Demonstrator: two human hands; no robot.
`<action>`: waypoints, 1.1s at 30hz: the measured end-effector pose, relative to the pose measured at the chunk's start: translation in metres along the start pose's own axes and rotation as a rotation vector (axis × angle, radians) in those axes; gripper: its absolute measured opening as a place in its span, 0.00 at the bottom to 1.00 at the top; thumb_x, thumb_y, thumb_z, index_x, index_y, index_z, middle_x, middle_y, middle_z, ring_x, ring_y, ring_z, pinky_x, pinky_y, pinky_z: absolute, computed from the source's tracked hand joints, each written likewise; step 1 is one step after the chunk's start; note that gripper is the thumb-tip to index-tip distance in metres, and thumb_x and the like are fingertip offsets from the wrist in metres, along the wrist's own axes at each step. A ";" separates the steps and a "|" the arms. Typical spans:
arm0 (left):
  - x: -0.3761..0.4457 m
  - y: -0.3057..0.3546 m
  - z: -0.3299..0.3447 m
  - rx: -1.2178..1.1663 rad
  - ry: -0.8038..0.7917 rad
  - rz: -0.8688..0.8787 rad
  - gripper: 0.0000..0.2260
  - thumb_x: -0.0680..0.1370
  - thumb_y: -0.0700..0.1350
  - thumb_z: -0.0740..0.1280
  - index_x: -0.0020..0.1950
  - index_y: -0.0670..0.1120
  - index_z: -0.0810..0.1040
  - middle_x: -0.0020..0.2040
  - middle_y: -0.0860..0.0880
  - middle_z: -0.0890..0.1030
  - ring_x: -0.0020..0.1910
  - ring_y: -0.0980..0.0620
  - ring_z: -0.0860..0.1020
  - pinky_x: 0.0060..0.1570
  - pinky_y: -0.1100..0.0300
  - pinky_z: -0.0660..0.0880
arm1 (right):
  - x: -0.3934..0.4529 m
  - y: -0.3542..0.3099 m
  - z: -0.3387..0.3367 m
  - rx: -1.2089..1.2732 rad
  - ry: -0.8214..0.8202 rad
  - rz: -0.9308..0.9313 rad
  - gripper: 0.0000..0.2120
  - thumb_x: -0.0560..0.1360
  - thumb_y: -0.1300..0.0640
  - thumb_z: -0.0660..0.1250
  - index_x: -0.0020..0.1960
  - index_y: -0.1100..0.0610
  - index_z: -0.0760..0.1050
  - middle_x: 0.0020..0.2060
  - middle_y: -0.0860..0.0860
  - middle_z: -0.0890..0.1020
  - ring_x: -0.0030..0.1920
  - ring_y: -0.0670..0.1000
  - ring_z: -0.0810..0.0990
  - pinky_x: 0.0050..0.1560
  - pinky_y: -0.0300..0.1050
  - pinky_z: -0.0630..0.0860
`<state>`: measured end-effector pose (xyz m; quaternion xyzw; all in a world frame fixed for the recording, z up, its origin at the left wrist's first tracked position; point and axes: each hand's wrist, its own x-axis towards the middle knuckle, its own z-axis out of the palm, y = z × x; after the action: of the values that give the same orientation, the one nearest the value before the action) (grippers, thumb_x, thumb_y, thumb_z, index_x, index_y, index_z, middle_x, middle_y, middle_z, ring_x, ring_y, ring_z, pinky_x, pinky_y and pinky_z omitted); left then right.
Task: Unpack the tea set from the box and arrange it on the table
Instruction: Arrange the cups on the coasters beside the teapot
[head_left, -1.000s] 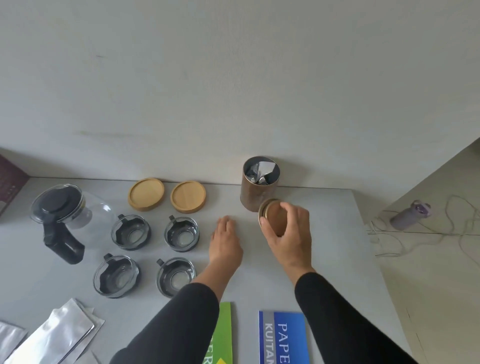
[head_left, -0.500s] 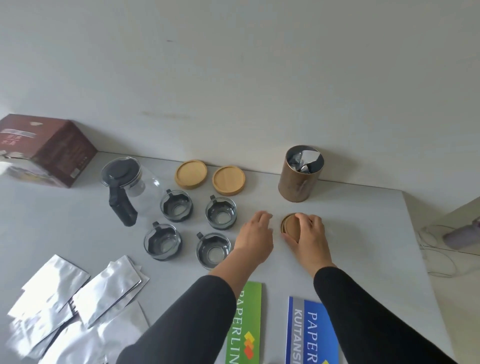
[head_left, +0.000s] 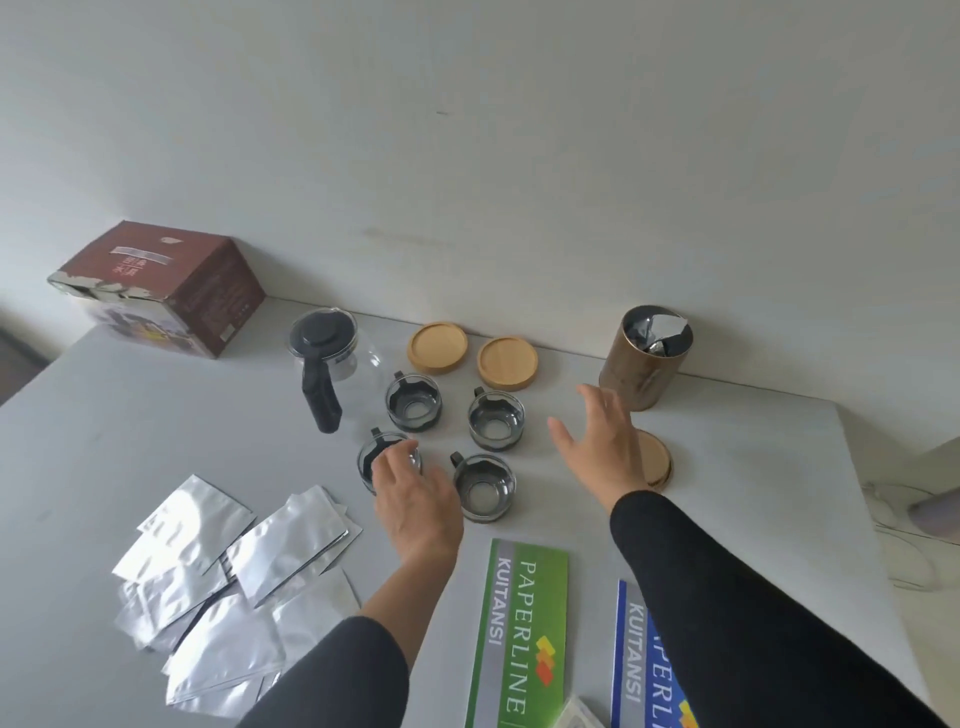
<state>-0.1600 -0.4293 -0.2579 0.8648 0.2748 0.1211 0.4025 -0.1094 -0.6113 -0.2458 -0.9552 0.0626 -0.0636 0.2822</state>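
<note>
Now left hand (head_left: 415, 506) fingers (head_left: 387, 470) overlap the near-left cup (head_left: 384, 457).

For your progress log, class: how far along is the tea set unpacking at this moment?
Done: the glass teapot, four glass cups, two wooden coasters and the open tea canister stand out of the box on the table; the canister lid lies beside it. In hand: the left hand reaches over one cup; the right hand hovers open. Left: likely lidding the canister and tidying the foil pouches.
</note>
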 end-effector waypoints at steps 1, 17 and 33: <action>0.001 -0.009 -0.004 0.016 0.010 -0.047 0.12 0.78 0.40 0.59 0.61 0.45 0.70 0.60 0.48 0.70 0.54 0.49 0.70 0.55 0.57 0.66 | 0.004 -0.009 0.005 0.032 -0.019 0.013 0.26 0.74 0.49 0.68 0.67 0.59 0.67 0.62 0.59 0.71 0.64 0.59 0.69 0.60 0.54 0.70; 0.022 -0.058 -0.004 0.405 -0.295 -0.359 0.25 0.75 0.58 0.67 0.62 0.43 0.67 0.63 0.45 0.70 0.66 0.45 0.67 0.60 0.53 0.67 | 0.040 -0.063 0.074 0.087 -0.293 0.106 0.36 0.67 0.47 0.74 0.70 0.54 0.64 0.64 0.58 0.69 0.64 0.59 0.70 0.63 0.48 0.69; 0.014 -0.050 -0.004 0.413 -0.248 -0.334 0.27 0.75 0.55 0.68 0.67 0.42 0.63 0.66 0.43 0.64 0.66 0.43 0.63 0.61 0.51 0.64 | -0.037 -0.017 0.014 -0.008 -0.184 0.241 0.30 0.67 0.54 0.73 0.66 0.57 0.68 0.59 0.58 0.71 0.61 0.58 0.70 0.58 0.44 0.67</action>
<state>-0.1697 -0.3925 -0.2939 0.8794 0.3808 -0.1122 0.2627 -0.1424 -0.5841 -0.2515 -0.9437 0.1508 0.0587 0.2884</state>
